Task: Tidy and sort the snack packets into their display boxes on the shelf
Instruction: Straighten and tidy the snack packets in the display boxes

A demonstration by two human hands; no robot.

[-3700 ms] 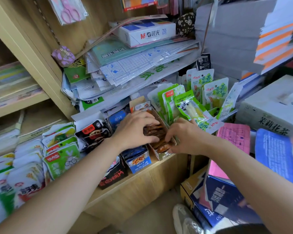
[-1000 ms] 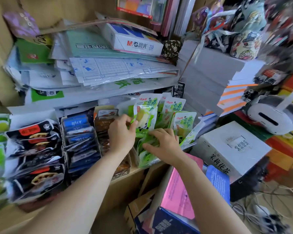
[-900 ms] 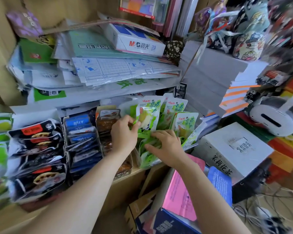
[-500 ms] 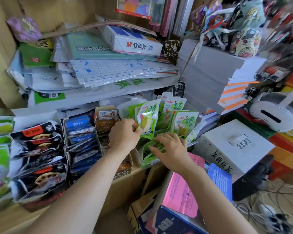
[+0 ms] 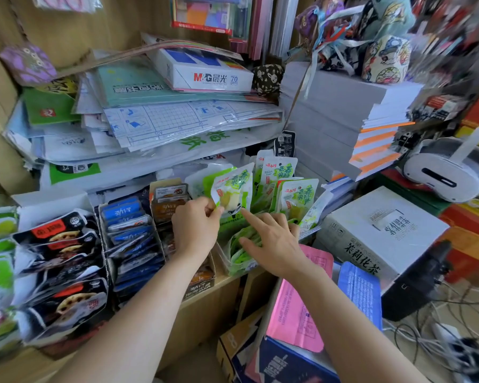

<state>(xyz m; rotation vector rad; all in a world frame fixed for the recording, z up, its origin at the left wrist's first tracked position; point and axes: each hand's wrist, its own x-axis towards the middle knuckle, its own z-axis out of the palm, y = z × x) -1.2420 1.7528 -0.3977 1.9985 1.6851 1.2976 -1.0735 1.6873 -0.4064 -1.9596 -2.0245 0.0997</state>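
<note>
Green-and-white snack packets stand in a display box [image 5: 234,268] at the right end of the wooden shelf [image 5: 224,281]. My left hand [image 5: 195,226] pinches the lower corner of one upright green packet [image 5: 233,189] at the front of that bunch. My right hand [image 5: 271,239] lies over the packets in the box, index finger stretched out and touching the held packet's bottom edge. More green packets [image 5: 297,199] stand behind. To the left sit a box of brown packets [image 5: 168,200], a box of blue packets [image 5: 127,225] and black packets [image 5: 58,261].
Stacked paper, folders and an M&G paper ream [image 5: 205,70] pile up behind the boxes. A white carton [image 5: 379,230] stands right of the shelf. Pink and blue sheets [image 5: 302,299] lie on cardboard boxes below. Cables [image 5: 440,341] cover the floor at lower right.
My left hand has lifted the front green packet a little higher and turned it upright. My right index finger has stretched out to its bottom edge.
</note>
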